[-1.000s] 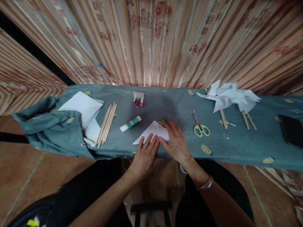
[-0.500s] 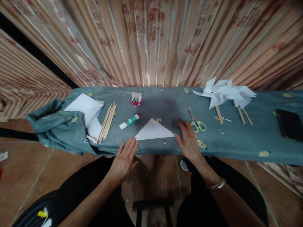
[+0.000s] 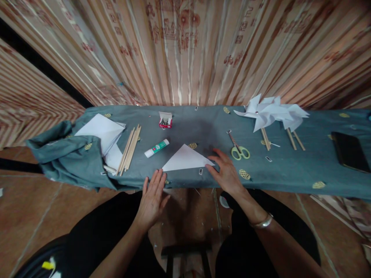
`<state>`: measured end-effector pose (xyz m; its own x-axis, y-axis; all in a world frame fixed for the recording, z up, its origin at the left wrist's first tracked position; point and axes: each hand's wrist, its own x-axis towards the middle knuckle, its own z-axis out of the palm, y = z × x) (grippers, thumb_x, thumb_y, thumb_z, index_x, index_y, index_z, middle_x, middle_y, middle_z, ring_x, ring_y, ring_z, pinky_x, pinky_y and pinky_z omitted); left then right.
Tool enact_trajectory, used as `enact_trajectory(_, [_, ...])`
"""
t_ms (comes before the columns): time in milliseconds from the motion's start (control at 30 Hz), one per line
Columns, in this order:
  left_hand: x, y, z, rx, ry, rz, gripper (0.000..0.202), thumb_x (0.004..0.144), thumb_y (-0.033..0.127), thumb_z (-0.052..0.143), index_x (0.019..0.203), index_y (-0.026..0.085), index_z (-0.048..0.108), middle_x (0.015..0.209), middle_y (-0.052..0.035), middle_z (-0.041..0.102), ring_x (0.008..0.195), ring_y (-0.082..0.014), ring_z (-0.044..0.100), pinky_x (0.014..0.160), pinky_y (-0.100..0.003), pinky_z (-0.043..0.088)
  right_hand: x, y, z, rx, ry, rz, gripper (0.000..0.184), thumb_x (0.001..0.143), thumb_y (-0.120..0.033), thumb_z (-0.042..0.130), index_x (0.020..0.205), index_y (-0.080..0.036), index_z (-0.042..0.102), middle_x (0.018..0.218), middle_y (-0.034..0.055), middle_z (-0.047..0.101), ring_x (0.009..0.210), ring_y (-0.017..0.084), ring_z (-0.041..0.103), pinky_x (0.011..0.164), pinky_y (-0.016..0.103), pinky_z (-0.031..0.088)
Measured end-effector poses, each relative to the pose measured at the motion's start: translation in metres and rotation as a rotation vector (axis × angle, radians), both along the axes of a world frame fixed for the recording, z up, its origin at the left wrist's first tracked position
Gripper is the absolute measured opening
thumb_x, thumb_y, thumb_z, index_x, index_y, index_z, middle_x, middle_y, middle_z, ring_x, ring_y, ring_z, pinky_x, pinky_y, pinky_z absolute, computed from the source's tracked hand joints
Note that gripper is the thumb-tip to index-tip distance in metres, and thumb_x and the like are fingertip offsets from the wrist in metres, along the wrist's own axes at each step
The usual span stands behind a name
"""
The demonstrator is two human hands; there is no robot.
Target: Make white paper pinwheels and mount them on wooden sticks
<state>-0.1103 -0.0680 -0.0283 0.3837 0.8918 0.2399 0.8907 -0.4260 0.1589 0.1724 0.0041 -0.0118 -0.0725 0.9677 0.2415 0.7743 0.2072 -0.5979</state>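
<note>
A white paper folded into a triangle [image 3: 185, 159] lies flat near the front edge of the grey-blue cloth-covered table [image 3: 290, 170]. My left hand [image 3: 153, 195] hovers open, fingers straight and together, at the table's front edge just below the triangle's left corner. My right hand [image 3: 226, 172] rests open on the cloth with its fingertips at the triangle's right corner. Neither hand holds anything.
A glue stick [image 3: 157, 148], wooden sticks [image 3: 129, 149] and white paper sheets [image 3: 101, 131] lie at left. A small red box [image 3: 165, 121] sits at the back, green scissors [image 3: 238, 148] right of my hand, white paper pinwheels [image 3: 271, 114] and a black phone [image 3: 349, 151] farther right.
Both hands lifted off the folded triangle and slid apart to its two lower corners. The left hand drew back to the table edge.
</note>
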Motion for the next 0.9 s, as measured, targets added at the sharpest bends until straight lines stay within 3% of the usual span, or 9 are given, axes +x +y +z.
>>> enact_trajectory(233, [0.003, 0.0, 0.0, -0.019, -0.049, 0.026, 0.073, 0.092, 0.024, 0.046, 0.152, 0.019, 0.004, 0.152, -0.0218, 0.031, 0.143, -0.0303, 0.024, 0.112, -0.057, 0.024, -0.003, 0.004, 0.008, 0.022, 0.167, -0.043, 0.015, 0.084, -0.031, 0.054, 0.078, -0.022, 0.064, 0.12, 0.0119, 0.064, 0.112, 0.026, 0.061, 0.098, 0.045, 0.045])
enact_trajectory(433, [0.014, 0.007, 0.01, 0.0, -0.124, 0.039, 0.074, 0.092, 0.027, 0.048, 0.152, 0.02, 0.005, 0.155, -0.0214, 0.024, 0.144, -0.031, 0.021, 0.113, -0.058, 0.023, 0.011, 0.004, 0.025, 0.143, 0.156, -0.164, 0.007, 0.083, -0.026, 0.054, 0.079, -0.023, 0.059, 0.117, 0.0109, 0.065, 0.109, 0.025, 0.061, 0.096, 0.044, 0.046])
enact_trajectory(667, [0.049, 0.027, 0.027, 0.096, -0.278, -0.044, 0.084, 0.09, 0.021, 0.053, 0.152, 0.025, -0.004, 0.16, -0.018, 0.003, 0.147, -0.0313, 0.012, 0.112, -0.059, 0.026, -0.013, -0.015, 0.032, 0.243, -0.04, 0.14, 0.009, 0.086, -0.017, 0.049, 0.082, -0.021, 0.057, 0.124, 0.0151, 0.061, 0.118, 0.025, 0.056, 0.097, 0.045, 0.047])
enact_trajectory(767, [0.065, 0.033, 0.031, 0.181, -0.276, -0.063, 0.087, 0.089, 0.014, 0.053, 0.151, 0.031, -0.006, 0.161, -0.0131, -0.009, 0.147, -0.0317, 0.008, 0.112, -0.059, 0.026, -0.025, -0.02, 0.031, 0.266, -0.097, 0.224, 0.012, 0.086, -0.014, 0.048, 0.084, -0.02, 0.058, 0.127, 0.0155, 0.06, 0.121, 0.026, 0.054, 0.098, 0.045, 0.047])
enact_trajectory(833, [0.072, 0.035, 0.033, 0.22, -0.223, -0.046, 0.087, 0.087, 0.008, 0.053, 0.15, 0.038, 0.002, 0.16, -0.0083, -0.014, 0.147, -0.0334, 0.005, 0.112, -0.061, 0.022, -0.029, -0.023, 0.031, 0.269, -0.129, 0.257, 0.014, 0.085, -0.012, 0.047, 0.085, -0.019, 0.059, 0.129, 0.0158, 0.059, 0.123, 0.026, 0.053, 0.098, 0.045, 0.047])
enact_trajectory(900, [0.074, 0.037, 0.035, 0.222, -0.17, -0.016, 0.078, 0.085, 0.005, 0.053, 0.147, 0.04, 0.021, 0.161, -0.0065, -0.008, 0.147, -0.035, 0.006, 0.112, -0.063, 0.019, -0.031, -0.024, 0.031, 0.251, -0.147, 0.282, 0.013, 0.085, -0.014, 0.048, 0.087, -0.018, 0.061, 0.131, 0.0168, 0.058, 0.125, 0.028, 0.051, 0.098, 0.045, 0.047])
